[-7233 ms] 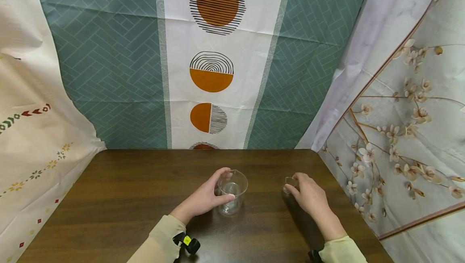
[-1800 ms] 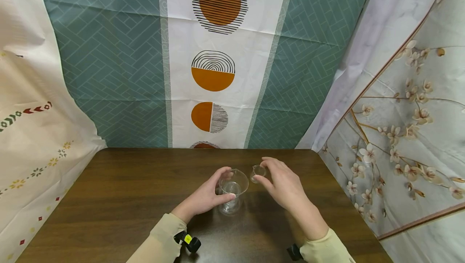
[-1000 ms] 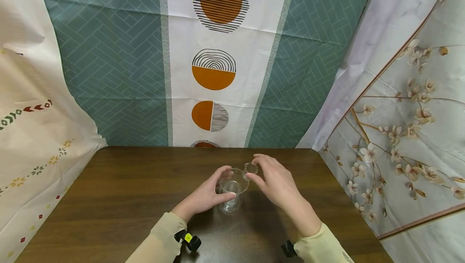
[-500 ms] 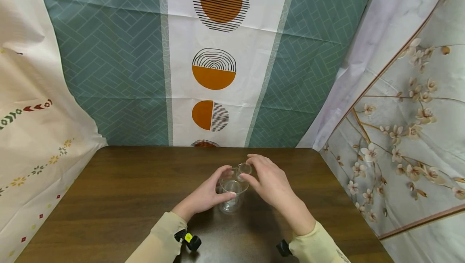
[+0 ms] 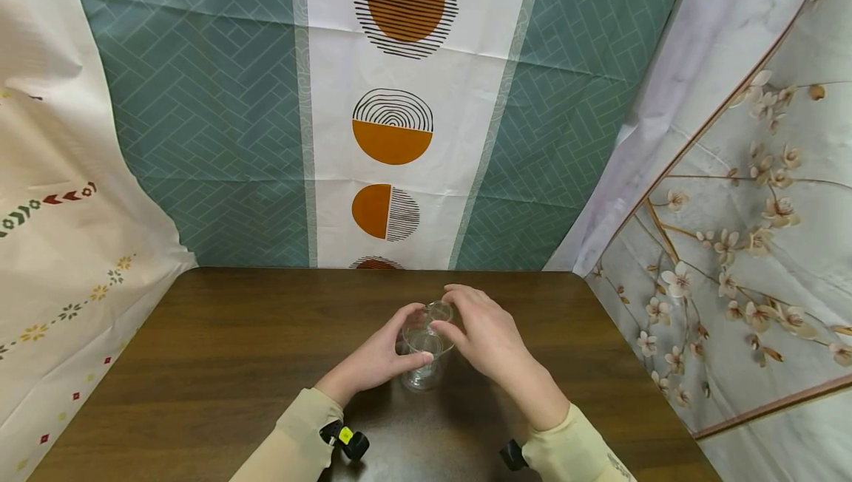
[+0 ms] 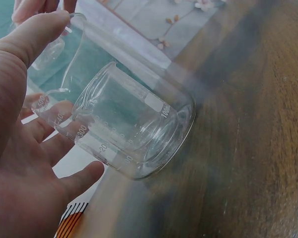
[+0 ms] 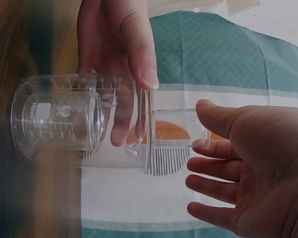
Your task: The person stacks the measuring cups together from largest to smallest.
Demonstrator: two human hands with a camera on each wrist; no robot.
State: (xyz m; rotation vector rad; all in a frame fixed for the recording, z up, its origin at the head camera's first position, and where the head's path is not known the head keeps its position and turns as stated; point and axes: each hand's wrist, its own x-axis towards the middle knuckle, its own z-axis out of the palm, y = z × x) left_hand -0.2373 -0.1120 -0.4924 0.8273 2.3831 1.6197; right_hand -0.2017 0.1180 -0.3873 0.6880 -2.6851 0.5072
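Note:
A large glass beaker (image 5: 421, 380) stands on the table, and my left hand (image 5: 376, 352) grips it near the rim, thumb on the near side and fingers on the far side. Inside it sits a smaller beaker (image 6: 124, 106) marked 100 ml, upright. My right hand (image 5: 489, 334) pinches a tiny clear beaker (image 7: 176, 130) by its rim between thumb and index finger; the other fingers extend free in the right wrist view. The tiny beaker is upright over the large beaker's mouth, its base at about rim level. Clear glass makes exact contact hard to tell.
The brown wooden table (image 5: 233, 364) reaches back to a green and white patterned cloth (image 5: 220, 134). A cream cloth (image 5: 80, 282) hangs at the left and a floral cloth (image 5: 745, 267) at the right. Each wrist wears a black strap device.
My right hand has carried the tiny beaker leftward from the table's right side to over the large beaker's mouth. The left hand has stayed on the large beaker.

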